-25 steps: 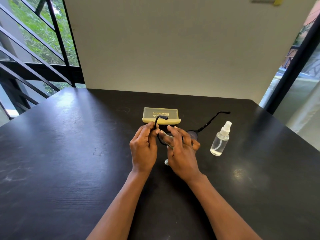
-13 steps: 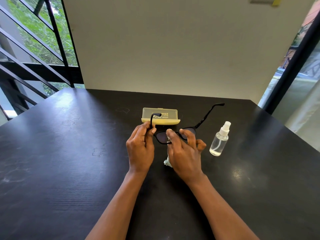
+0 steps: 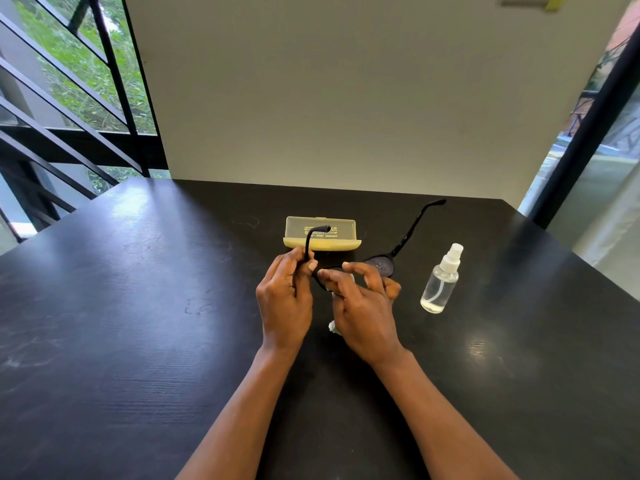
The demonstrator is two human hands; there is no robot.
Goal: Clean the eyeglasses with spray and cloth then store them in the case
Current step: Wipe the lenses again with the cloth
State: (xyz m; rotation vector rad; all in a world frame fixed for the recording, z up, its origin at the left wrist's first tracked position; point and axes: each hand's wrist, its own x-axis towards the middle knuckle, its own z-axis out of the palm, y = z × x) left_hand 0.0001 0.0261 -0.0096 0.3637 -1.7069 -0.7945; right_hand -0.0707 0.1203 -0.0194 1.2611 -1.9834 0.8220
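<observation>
Head view: I see eyeglasses (image 3: 381, 265) above the worktop (image 3: 138, 323), near the case (image 3: 322, 233)
Left hand (image 3: 284, 299): pinching one temple
Right hand (image 3: 363, 306): rubbing cloth (image 3: 333, 326) on lens
Handling: light, fragile; I'd hold the frame, not the lenses

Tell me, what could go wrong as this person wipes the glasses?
The left hand holds the eyeglasses only by one thin temple arm, so hard rubbing by the right hand with the cloth might bend it. The spray bottle stands near the right hand; a stray movement could topple it.
</observation>
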